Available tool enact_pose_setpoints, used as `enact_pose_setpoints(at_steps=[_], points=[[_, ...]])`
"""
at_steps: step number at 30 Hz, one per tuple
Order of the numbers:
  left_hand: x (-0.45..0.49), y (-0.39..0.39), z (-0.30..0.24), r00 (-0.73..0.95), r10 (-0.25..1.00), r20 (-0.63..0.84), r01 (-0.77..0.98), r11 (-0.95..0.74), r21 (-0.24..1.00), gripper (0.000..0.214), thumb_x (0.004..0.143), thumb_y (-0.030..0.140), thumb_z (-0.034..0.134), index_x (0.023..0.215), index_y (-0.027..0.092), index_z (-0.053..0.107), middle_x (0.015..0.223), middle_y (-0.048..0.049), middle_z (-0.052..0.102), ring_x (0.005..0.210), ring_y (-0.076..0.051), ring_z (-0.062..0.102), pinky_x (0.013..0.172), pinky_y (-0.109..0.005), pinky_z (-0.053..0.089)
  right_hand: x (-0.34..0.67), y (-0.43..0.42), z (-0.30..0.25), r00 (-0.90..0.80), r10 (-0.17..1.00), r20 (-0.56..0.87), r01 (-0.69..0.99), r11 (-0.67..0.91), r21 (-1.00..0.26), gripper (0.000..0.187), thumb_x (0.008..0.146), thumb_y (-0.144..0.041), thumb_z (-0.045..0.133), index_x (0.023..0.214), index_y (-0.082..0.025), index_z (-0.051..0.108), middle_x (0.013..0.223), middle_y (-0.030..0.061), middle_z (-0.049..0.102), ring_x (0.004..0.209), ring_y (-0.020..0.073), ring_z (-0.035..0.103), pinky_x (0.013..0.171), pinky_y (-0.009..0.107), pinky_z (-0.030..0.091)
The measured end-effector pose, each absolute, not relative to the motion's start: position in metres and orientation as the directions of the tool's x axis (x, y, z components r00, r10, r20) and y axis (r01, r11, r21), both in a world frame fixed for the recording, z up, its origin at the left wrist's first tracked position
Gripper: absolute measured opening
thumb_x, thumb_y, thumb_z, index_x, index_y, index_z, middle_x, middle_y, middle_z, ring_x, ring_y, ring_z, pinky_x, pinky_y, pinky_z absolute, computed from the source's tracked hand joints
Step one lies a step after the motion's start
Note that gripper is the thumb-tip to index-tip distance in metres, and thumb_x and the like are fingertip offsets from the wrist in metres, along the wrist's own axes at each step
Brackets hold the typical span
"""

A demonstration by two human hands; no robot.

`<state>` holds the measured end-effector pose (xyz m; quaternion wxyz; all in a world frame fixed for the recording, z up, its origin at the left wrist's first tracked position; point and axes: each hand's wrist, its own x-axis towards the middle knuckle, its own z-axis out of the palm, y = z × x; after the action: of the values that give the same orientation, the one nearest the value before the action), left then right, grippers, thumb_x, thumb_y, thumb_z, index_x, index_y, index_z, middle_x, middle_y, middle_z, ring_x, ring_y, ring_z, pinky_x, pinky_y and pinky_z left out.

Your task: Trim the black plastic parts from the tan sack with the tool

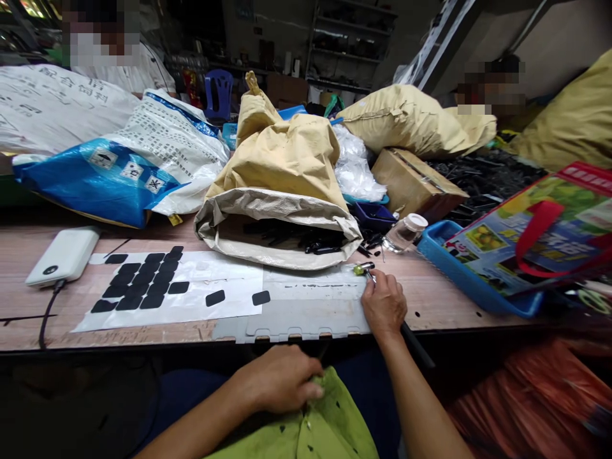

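My right hand (pixel 384 306) rests on the table edge, fingers closed round a thin metal tool with a small green tip (pixel 362 269) that lies on a grey plastic sheet (pixel 296 315). My left hand (pixel 280 377) is below the table in my lap, fingers curled and pinching the green shirt fabric (pixel 315 424). A white backing sheet (pixel 191 290) with several black rounded pads (pixel 143 284) lies left of the grey sheet. An open tan paper sack (pixel 282 185) with black parts inside lies just beyond.
A white power bank (pixel 64 255) with a cable sits at the left. Printed sacks (pixel 119 153) lie behind it. A small clear bottle (pixel 405 231), a cardboard box (pixel 414 182) and a blue tray (pixel 471 280) holding a colourful bag stand right. Two people sit across the table.
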<state>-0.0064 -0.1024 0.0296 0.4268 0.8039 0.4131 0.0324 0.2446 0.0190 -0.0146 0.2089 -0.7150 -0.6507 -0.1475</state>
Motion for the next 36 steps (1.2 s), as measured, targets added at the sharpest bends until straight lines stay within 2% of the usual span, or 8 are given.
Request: enact_pose_setpoints(at_steps=[2,4,8,12,18,25,31,36], points=[[-0.002,-0.07,0.049,0.607,0.773,-0.187,0.57,-0.258,0.78,0.022,0.094,0.038,0.057,0.1,0.029,0.077,0.091,-0.0021,0.077,0.079,-0.023,0.07,0.068,-0.031,0.049,0.244,0.019,-0.014,0.114,0.873,0.474,0.992,-0.071,-0.108,0.025,0.096,-0.021,0.058,0.118,-0.02,0.068,0.1,0.0084,0.064,0.09,0.0223,0.052,0.074,0.033,0.031],[-0.009,-0.029,0.054,0.361,0.927,-0.105,0.634,-0.161,0.756,0.027,0.098,0.037,0.052,0.098,0.025,0.076,0.092,-0.0041,0.076,0.078,-0.022,0.068,0.069,-0.032,0.049,0.244,0.019,-0.013,0.118,0.875,0.47,0.991,-0.075,-0.109,0.024,0.096,-0.021,0.058,0.118,-0.02,0.069,0.101,0.0083,0.065,0.091,0.0224,0.052,0.074,0.033,0.032],[-0.048,0.051,0.041,-0.173,0.969,0.178,0.862,0.062,0.503,0.028,0.095,0.03,0.054,0.112,0.016,0.072,0.113,-0.018,0.071,0.108,-0.034,0.063,0.09,-0.045,0.05,0.245,0.019,-0.013,0.117,0.875,0.47,0.991,-0.073,-0.11,0.024,0.096,-0.022,0.059,0.118,-0.02,0.068,0.102,0.0078,0.065,0.092,0.0224,0.053,0.075,0.033,0.033],[-0.092,0.1,0.033,-0.357,0.932,0.053,0.905,0.331,0.268,0.033,0.094,0.029,0.051,0.111,0.012,0.074,0.122,-0.0245,0.067,0.124,-0.04,0.057,0.103,-0.051,0.046,0.245,0.02,-0.013,0.118,0.879,0.461,0.991,-0.078,-0.106,0.024,0.096,-0.021,0.059,0.118,-0.02,0.067,0.102,0.0073,0.065,0.093,0.0221,0.054,0.075,0.032,0.033],[-0.109,0.113,0.029,-0.322,0.941,-0.104,0.91,0.338,0.242,0.032,0.09,0.029,0.057,0.11,0.012,0.076,0.105,-0.0209,0.075,0.108,-0.036,0.069,0.092,-0.041,0.053,0.242,0.019,-0.011,0.128,0.884,0.45,0.99,-0.084,-0.117,0.024,0.096,-0.021,0.058,0.118,-0.021,0.067,0.103,0.0075,0.064,0.095,0.0225,0.054,0.075,0.032,0.033],[-0.066,0.091,0.018,-0.08,0.996,-0.037,0.946,0.088,0.311,0.042,0.091,0.037,0.061,0.131,0.024,0.067,0.122,-0.0118,0.069,0.118,-0.03,0.063,0.101,-0.036,0.05,0.241,0.02,-0.011,0.132,0.881,0.455,0.989,-0.086,-0.122,0.024,0.096,-0.021,0.056,0.118,-0.02,0.067,0.103,0.0082,0.064,0.094,0.0225,0.054,0.075,0.032,0.033],[-0.065,0.079,0.02,-0.14,0.987,0.084,0.895,0.09,0.437,0.046,0.085,0.026,0.069,0.13,0.019,0.064,0.113,-0.0113,0.06,0.102,-0.027,0.065,0.095,-0.034,0.052,0.241,0.019,-0.01,0.139,0.884,0.447,0.988,-0.091,-0.126,0.024,0.097,-0.021,0.056,0.119,-0.02,0.066,0.103,0.0085,0.064,0.093,0.0226,0.054,0.074,0.032,0.033],[-0.078,0.07,0.024,-0.11,0.989,0.095,0.929,0.068,0.364,0.026,0.087,0.029,0.067,0.111,0.02,0.072,0.111,-0.0124,0.064,0.111,-0.033,0.06,0.097,-0.042,0.05,0.241,0.019,-0.01,0.144,0.886,0.441,0.987,-0.1,-0.123,0.024,0.096,-0.021,0.057,0.118,-0.021,0.067,0.102,0.008,0.064,0.094,0.0229,0.054,0.074,0.033,0.033]])
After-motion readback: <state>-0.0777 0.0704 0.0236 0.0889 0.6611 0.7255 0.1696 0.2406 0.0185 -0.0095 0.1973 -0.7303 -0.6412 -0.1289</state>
